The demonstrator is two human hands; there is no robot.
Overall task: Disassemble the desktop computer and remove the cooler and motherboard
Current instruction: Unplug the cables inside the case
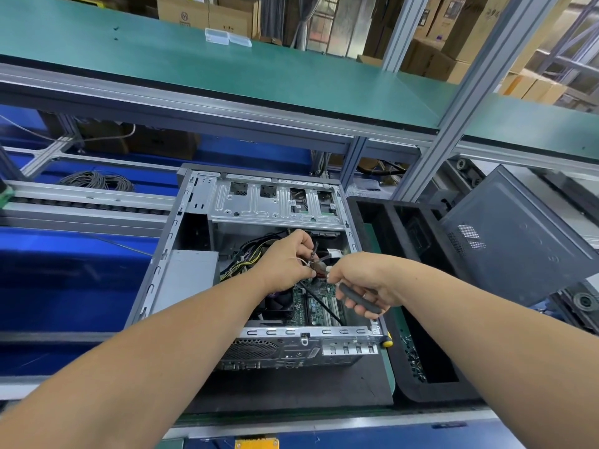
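The left hand point(287, 259) has its fingers curled in, pinching a small bundle of wires point(312, 254) with a pale cable tie over the middle of the open case; which fingers meet on the bundle is hard to make out. The right hand point(363, 283) is clenched round the dark handles of a pair of cutters point(358, 298), whose tip reaches toward the bundle just beside the left fingertips; the cutting end is largely hidden between the two hands, so how its blades stand cannot be told. Beneath the hands lies the green motherboard point(319, 303), still inside the desktop computer case point(181, 222), which rests on its side on a dark mat point(291, 390). The cooler point(278, 301) is a dark fan mostly covered by the left forearm. A black foam tray point(402, 367) stands just right of the case, with small screws in one compartment, and a dark side panel point(518, 241) leans tilted beyond it.
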